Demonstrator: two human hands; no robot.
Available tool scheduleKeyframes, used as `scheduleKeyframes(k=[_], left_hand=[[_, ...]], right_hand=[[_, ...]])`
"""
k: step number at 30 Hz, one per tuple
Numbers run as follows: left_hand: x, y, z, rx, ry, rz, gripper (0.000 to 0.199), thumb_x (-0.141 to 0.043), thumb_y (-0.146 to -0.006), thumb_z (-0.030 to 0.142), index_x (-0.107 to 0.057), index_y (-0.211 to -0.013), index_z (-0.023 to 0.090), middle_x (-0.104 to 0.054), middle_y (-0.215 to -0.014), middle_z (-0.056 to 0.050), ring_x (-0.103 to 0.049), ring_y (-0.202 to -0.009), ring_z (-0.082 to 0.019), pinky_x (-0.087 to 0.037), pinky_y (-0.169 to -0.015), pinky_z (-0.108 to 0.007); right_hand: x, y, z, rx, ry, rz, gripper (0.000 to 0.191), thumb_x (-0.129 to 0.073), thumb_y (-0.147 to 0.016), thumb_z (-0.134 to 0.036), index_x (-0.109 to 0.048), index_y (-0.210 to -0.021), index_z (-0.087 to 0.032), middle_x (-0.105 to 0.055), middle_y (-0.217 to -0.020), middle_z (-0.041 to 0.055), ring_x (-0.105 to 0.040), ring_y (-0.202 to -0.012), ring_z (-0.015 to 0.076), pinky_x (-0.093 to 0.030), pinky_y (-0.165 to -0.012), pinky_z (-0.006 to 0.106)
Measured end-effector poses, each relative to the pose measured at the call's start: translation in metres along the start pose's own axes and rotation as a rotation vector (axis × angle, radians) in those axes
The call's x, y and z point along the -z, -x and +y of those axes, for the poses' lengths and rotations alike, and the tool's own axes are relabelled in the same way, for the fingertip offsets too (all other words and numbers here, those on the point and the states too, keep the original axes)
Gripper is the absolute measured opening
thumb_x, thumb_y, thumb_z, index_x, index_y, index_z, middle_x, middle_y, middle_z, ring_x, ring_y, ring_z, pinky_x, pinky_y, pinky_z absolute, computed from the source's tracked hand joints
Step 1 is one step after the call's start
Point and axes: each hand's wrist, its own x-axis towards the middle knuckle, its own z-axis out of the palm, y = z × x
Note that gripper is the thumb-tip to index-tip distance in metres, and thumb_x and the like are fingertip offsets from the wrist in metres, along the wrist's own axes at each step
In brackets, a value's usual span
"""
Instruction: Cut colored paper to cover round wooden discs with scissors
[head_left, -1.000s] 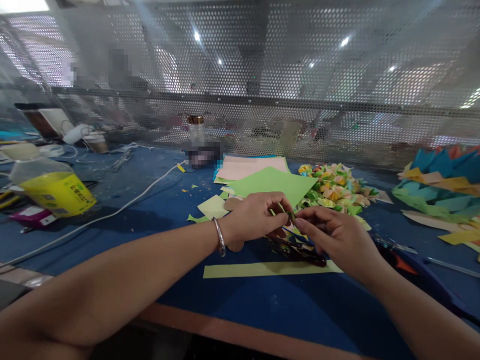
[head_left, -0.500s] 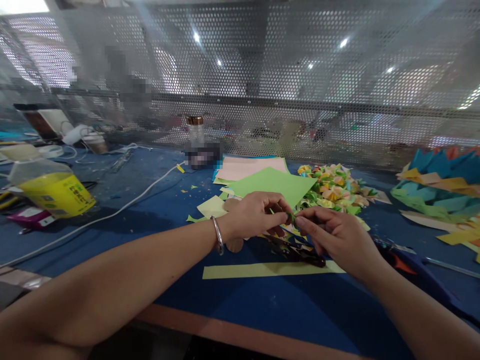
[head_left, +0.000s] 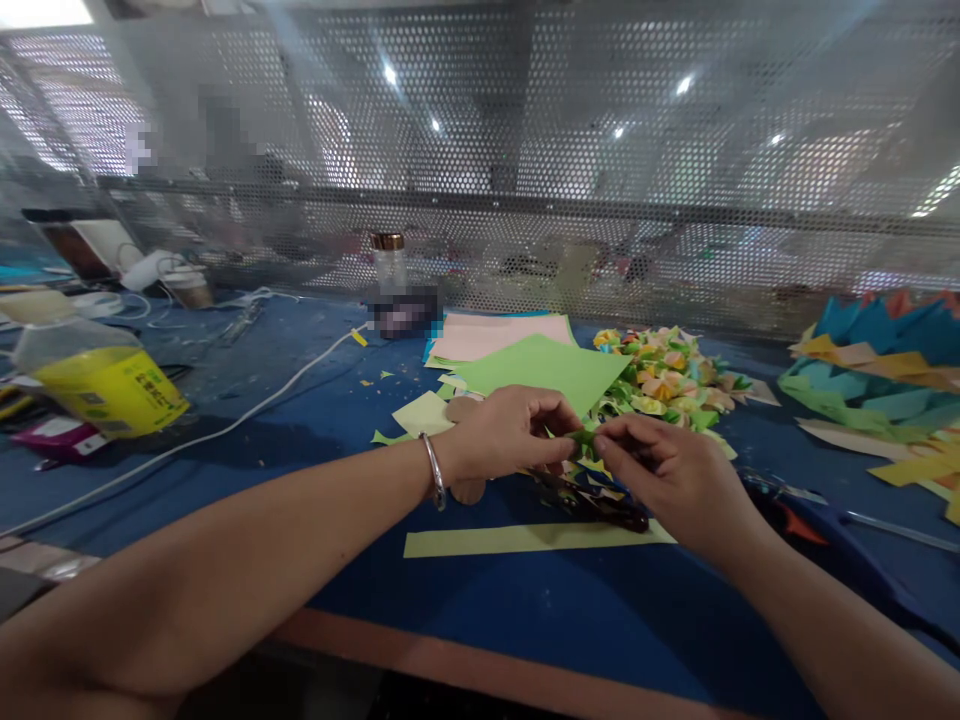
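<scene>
A small folded piece of green paper (head_left: 584, 443) is held between my two hands above the table. My left hand (head_left: 517, 430), with a silver bangle at the wrist, pinches its left side. On the other side, the thumb and forefinger of my right hand (head_left: 667, 465) are closed on it; fingers partly hide its shape. Dark-handled scissors (head_left: 611, 512) lie just below among paper scraps. Nearest the table's front is a pale yellow-green paper strip (head_left: 495, 541). Beyond my hands are a green paper sheet (head_left: 544, 368) and a heap of small folded paper flowers (head_left: 664, 385).
A blue glue gun (head_left: 840, 550) with an orange trigger lies at right, near folded paper pieces (head_left: 855, 390). At left stand a yellow-labelled bottle (head_left: 109, 385) and a white cable (head_left: 255, 410) crossing the table. A perforated metal screen (head_left: 480, 150) rises behind.
More of the green paper piece shows between my fingertips now. My fingers have shifted slightly around it, and the view has moved a little.
</scene>
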Motion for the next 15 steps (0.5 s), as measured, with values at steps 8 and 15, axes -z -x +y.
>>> scheduleKeyframes(k=[8,15], left_hand=[[0.003,0.001,0.003,0.021,-0.028,0.006,0.006,-0.064,-0.076,0.011,-0.065,-0.080,0.015,-0.068,-0.067,0.000,-0.067,-0.061,-0.010,-0.053,-0.063,-0.021],[0.005,0.001,0.006,-0.035,-0.033,0.084,0.013,-0.064,-0.072,0.008,-0.060,-0.081,0.016,-0.064,-0.067,0.002,-0.060,-0.060,-0.009,-0.045,-0.059,-0.022]], right_hand=[[-0.002,0.001,0.002,-0.043,0.002,0.012,0.031,-0.052,-0.095,-0.044,-0.066,-0.079,-0.021,-0.055,-0.056,-0.0018,-0.047,-0.048,0.0127,-0.034,-0.044,0.024],[0.023,0.009,0.009,-0.081,0.169,0.054,0.034,-0.056,-0.090,-0.053,-0.069,-0.076,-0.024,-0.060,-0.053,-0.0003,-0.049,-0.043,0.0148,-0.035,-0.042,0.027]])
